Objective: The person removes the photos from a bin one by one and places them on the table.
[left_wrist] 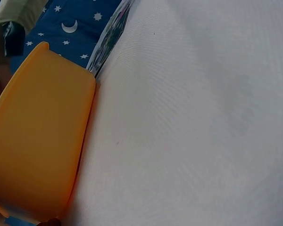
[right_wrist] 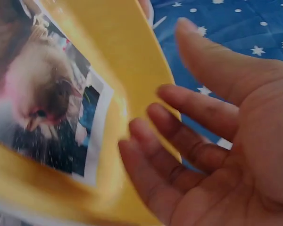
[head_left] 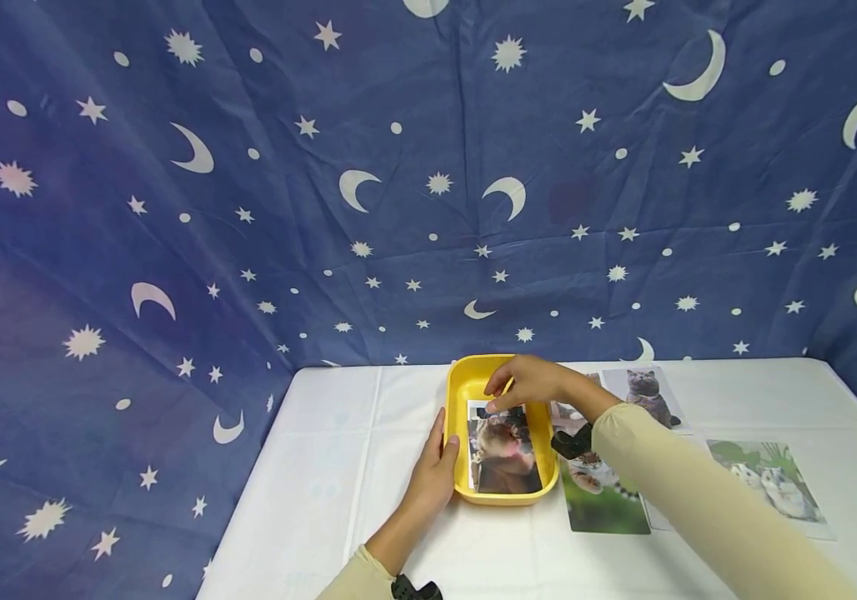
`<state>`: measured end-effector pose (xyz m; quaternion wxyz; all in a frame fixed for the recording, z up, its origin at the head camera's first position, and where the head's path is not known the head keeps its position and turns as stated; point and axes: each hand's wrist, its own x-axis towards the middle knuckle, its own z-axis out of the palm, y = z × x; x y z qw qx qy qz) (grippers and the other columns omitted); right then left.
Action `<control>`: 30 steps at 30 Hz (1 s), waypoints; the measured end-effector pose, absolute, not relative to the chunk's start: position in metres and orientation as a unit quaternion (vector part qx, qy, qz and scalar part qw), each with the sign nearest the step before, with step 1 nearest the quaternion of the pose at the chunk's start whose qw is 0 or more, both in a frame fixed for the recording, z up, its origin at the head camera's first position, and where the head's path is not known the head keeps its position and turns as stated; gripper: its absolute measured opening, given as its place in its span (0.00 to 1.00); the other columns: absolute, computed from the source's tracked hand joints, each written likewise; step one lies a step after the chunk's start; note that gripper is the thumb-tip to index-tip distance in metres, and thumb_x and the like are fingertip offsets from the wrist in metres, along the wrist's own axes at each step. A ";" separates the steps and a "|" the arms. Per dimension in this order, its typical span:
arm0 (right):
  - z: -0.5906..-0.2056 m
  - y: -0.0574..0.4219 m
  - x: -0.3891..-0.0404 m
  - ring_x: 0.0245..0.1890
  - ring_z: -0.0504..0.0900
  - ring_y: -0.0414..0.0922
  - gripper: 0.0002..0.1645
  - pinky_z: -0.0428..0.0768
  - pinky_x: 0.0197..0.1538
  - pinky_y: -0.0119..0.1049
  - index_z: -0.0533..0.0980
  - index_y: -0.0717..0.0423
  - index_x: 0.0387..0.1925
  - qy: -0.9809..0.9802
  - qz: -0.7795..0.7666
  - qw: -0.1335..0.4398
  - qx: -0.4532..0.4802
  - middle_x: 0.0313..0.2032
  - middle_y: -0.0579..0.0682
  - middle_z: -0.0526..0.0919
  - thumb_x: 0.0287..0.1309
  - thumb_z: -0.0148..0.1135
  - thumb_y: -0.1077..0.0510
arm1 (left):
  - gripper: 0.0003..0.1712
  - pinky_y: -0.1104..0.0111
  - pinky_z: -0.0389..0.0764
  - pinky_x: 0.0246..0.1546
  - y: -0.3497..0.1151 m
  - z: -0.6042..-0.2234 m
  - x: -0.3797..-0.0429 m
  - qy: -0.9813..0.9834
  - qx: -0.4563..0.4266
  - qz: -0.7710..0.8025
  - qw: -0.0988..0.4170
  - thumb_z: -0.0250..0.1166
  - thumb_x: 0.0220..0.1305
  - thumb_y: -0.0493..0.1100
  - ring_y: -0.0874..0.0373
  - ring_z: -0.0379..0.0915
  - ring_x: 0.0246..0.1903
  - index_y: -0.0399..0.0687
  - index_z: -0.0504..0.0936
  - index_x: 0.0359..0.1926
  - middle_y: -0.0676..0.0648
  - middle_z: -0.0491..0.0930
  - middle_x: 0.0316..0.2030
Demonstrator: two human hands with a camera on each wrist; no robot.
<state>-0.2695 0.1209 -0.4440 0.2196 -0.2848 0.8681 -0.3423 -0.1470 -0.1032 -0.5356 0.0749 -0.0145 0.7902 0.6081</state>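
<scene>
A yellow plastic tray (head_left: 499,500) stands on the white-covered table with a photo card (head_left: 503,454) of a light-furred animal lying in it. My left hand (head_left: 428,479) grips the tray's left side, thumb at the rim and fingers along the outer wall. Over the tray's far end hangs my right hand (head_left: 529,383), its fingers loosely bent. In the right wrist view, those fingers (right_wrist: 179,155) are spread apart beside the tray wall with nothing held between them. A white border edges the card, whose far end lies below this hand.
Right of the tray lie more photo cards: a grey cat (head_left: 646,396), two small furry animals (head_left: 774,487) and a green-toned picture (head_left: 604,508), partly hidden by the right arm. The white table (head_left: 338,467) meets a blue moon-and-star cloth (head_left: 428,208) behind and to the left.
</scene>
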 end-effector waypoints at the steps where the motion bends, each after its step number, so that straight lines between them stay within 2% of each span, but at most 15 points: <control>1: -0.446 0.116 -0.271 0.39 0.81 0.41 0.24 0.83 0.44 0.34 0.86 0.61 0.48 0.870 -0.330 0.225 -0.288 0.39 0.46 0.88 0.57 0.76 0.48 | 0.35 0.43 0.47 0.79 -0.103 -0.536 -0.147 0.790 -0.016 0.608 0.075 0.47 0.82 0.55 0.42 0.44 0.80 0.66 0.46 0.82 0.48 0.50 0.81; 7: -0.461 0.098 -0.275 0.33 0.80 0.37 0.18 0.82 0.43 0.31 0.87 0.61 0.45 0.871 -0.292 0.260 -0.297 0.37 0.46 0.89 0.58 0.75 0.53 | 0.35 0.42 0.48 0.78 -0.105 -0.534 -0.143 0.794 -0.016 0.603 0.075 0.47 0.82 0.53 0.41 0.44 0.80 0.64 0.46 0.83 0.47 0.50 0.81; 16: -0.477 0.089 -0.275 0.30 0.81 0.37 0.14 0.81 0.37 0.29 0.87 0.58 0.41 0.881 -0.282 0.282 -0.256 0.30 0.44 0.88 0.55 0.77 0.55 | 0.35 0.43 0.48 0.79 -0.102 -0.533 -0.141 0.793 -0.011 0.605 0.074 0.47 0.82 0.52 0.41 0.45 0.79 0.61 0.47 0.83 0.46 0.51 0.81; 20: -0.474 0.090 -0.273 0.27 0.78 0.37 0.08 0.77 0.32 0.28 0.88 0.55 0.33 0.883 -0.278 0.281 -0.254 0.26 0.44 0.86 0.56 0.75 0.54 | 0.35 0.43 0.48 0.79 -0.102 -0.532 -0.142 0.790 -0.014 0.608 0.075 0.48 0.82 0.52 0.41 0.45 0.79 0.61 0.47 0.83 0.46 0.51 0.81; 23: -0.470 0.092 -0.270 0.26 0.77 0.38 0.08 0.76 0.30 0.28 0.89 0.53 0.31 0.880 -0.277 0.277 -0.270 0.25 0.46 0.87 0.60 0.72 0.54 | 0.35 0.42 0.48 0.78 -0.102 -0.532 -0.142 0.792 -0.017 0.606 0.076 0.48 0.82 0.52 0.41 0.45 0.79 0.62 0.47 0.83 0.46 0.51 0.81; 25: -0.466 0.095 -0.267 0.27 0.78 0.39 0.09 0.77 0.32 0.29 0.89 0.53 0.33 0.873 -0.280 0.278 -0.285 0.28 0.49 0.88 0.63 0.69 0.53 | 0.35 0.42 0.48 0.78 -0.102 -0.532 -0.143 0.794 -0.017 0.603 0.076 0.48 0.82 0.52 0.41 0.45 0.80 0.62 0.47 0.83 0.46 0.51 0.81; 30: -0.454 0.104 -0.259 0.35 0.80 0.39 0.14 0.79 0.42 0.30 0.87 0.52 0.50 0.855 -0.284 0.303 -0.312 0.39 0.46 0.90 0.69 0.64 0.52 | 0.35 0.42 0.48 0.78 -0.104 -0.531 -0.145 0.795 -0.013 0.601 0.076 0.47 0.82 0.53 0.41 0.45 0.79 0.61 0.47 0.83 0.46 0.51 0.81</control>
